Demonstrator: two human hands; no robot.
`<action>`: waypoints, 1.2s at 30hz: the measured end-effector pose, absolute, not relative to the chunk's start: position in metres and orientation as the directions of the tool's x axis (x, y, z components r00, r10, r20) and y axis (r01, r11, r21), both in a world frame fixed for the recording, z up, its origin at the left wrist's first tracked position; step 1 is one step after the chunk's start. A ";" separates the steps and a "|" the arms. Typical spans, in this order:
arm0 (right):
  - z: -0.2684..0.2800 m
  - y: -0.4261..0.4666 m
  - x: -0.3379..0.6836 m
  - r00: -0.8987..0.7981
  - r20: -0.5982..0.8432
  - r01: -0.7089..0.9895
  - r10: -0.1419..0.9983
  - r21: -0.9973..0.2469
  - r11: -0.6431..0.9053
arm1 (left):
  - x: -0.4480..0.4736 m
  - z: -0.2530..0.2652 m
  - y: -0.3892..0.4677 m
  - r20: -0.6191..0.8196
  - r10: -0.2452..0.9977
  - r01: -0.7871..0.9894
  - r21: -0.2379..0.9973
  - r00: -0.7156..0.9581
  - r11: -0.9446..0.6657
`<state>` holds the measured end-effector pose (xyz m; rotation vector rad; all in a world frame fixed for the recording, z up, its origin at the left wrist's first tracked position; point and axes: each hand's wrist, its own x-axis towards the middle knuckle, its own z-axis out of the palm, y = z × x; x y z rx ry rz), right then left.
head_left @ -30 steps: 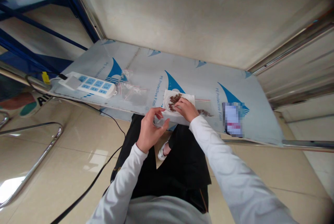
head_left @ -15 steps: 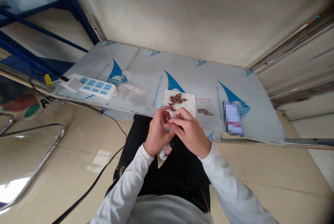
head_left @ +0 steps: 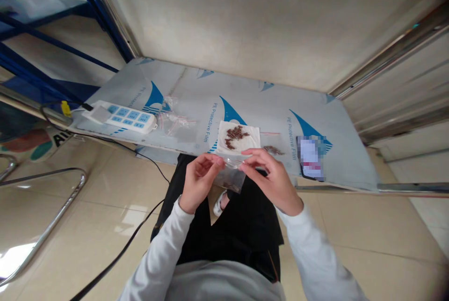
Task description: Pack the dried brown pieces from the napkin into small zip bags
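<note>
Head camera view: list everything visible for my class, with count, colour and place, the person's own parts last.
Table: one, grey and blue, centre
Power strip: one, white and blue, table's left
Loose bags: several, clear, beside power strip
Sheet: one, white, table's near edge
Flat bag: one, clear, right of sheet
Pieces: many, brown, on sheet and in flat bag
Phone: one, dark-edged, table's right
Held bag: one, clear, lower centre
Rack: one, blue, upper left
Cable: one, black, lower left
Metal frame: one, silver, far left
Wall: one, pale, background
Floor: one, beige, below
Trousers: one pair, black, lower centre
Shoe: one, white, lower centre
Sleeves: two, white, bottom
Hands: two, bare, pinching held bag
</note>
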<state>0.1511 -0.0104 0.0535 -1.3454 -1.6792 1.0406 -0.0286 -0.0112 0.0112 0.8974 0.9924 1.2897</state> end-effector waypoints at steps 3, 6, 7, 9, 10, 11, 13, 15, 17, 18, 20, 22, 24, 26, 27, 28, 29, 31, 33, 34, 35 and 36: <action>0.044 -0.017 0.143 -0.113 -0.042 0.249 0.993 -0.968 -0.013 | -0.024 0.017 -0.016 -0.092 0.996 -0.350 0.933 -0.013 0.082; 0.037 -0.023 0.135 -0.101 -0.104 0.148 0.989 -0.985 -0.088 | -0.021 0.020 -0.019 -0.065 0.997 -0.310 0.949 -0.035 0.051; 0.037 -0.024 0.134 -0.090 -0.093 0.128 0.992 -0.988 -0.081 | -0.021 0.021 -0.020 -0.058 0.998 -0.295 0.954 -0.035 0.045; 0.037 -0.026 0.132 -0.084 -0.050 0.126 0.995 -0.991 -0.039 | -0.023 0.022 -0.019 -0.058 0.998 -0.269 0.961 0.009 0.059; 0.038 -0.026 0.132 -0.089 -0.034 0.136 0.995 -0.990 -0.022 | -0.024 0.022 -0.018 -0.059 0.997 -0.251 0.965 0.046 0.069; 0.039 -0.027 0.132 -0.094 -0.027 0.145 0.995 -0.989 -0.013 | -0.025 0.022 -0.017 -0.055 0.995 -0.226 0.972 0.081 0.072; 0.039 -0.029 0.131 -0.096 -0.052 0.140 0.994 -0.989 -0.038 | -0.027 0.021 -0.015 -0.024 0.994 -0.146 0.989 0.105 0.040; 0.039 -0.031 0.129 -0.077 -0.109 0.099 0.991 -0.990 -0.101 | -0.027 0.019 -0.016 0.026 0.997 -0.047 0.999 0.072 -0.023; 0.038 -0.035 0.127 -0.046 -0.141 0.065 0.989 -0.988 -0.138 | -0.025 0.018 -0.017 0.060 0.997 0.021 0.998 0.048 -0.061; 0.038 -0.037 0.127 -0.026 -0.137 0.071 0.990 -0.988 -0.135 | -0.025 0.018 -0.018 0.061 0.997 0.027 0.998 0.051 -0.063; 0.038 -0.040 0.127 0.007 -0.085 0.135 0.996 -0.987 -0.085 | -0.023 0.017 -0.018 0.031 0.994 -0.029 0.999 0.102 -0.028; 0.038 -0.041 0.130 0.009 -0.024 0.231 1.000 -0.973 -0.026 | -0.022 0.016 -0.018 -0.014 0.980 -0.112 0.993 0.201 0.037; 0.036 -0.039 0.134 -0.005 -0.008 0.292 1.000 -0.956 -0.007 | -0.021 0.014 -0.017 -0.034 0.964 -0.167 0.983 0.262 0.080; 0.034 -0.037 0.136 0.003 -0.039 0.261 0.999 -0.965 -0.038 | -0.018 0.014 -0.016 -0.034 0.968 -0.185 0.979 0.249 0.082; 0.032 -0.036 0.137 0.018 -0.060 0.216 0.998 -0.974 -0.062 | -0.016 0.014 -0.016 -0.033 0.975 -0.190 0.979 0.221 0.076; 0.031 -0.035 0.137 0.038 -0.078 0.166 0.996 -0.983 -0.083 | -0.014 0.014 -0.016 -0.034 0.981 -0.195 0.978 0.192 0.071; 0.031 -0.035 0.137 0.058 -0.091 0.123 0.994 -0.988 -0.097 | -0.011 0.014 -0.017 -0.035 0.986 -0.198 0.978 0.164 0.067; 0.031 -0.035 0.138 0.084 -0.103 0.087 0.991 -0.990 -0.110 | -0.007 0.015 -0.018 -0.037 0.992 -0.198 0.978 0.121 0.060; 0.033 -0.035 0.140 0.099 -0.092 0.110 0.991 -0.989 -0.103 | -0.004 0.015 -0.018 -0.035 0.990 -0.196 0.979 0.133 0.061; 0.035 -0.036 0.141 0.101 -0.078 0.133 0.992 -0.987 -0.091 | -0.003 0.015 -0.018 -0.039 0.986 -0.192 0.979 0.160 0.070; 0.036 -0.036 0.143 0.100 -0.061 0.160 0.993 -0.984 -0.077 | -0.002 0.014 -0.017 -0.046 0.981 -0.187 0.979 0.187 0.081; 0.037 -0.037 0.143 0.096 -0.044 0.184 0.994 -0.981 -0.061 | -0.002 0.014 -0.017 -0.050 0.978 -0.180 0.980 0.204 0.087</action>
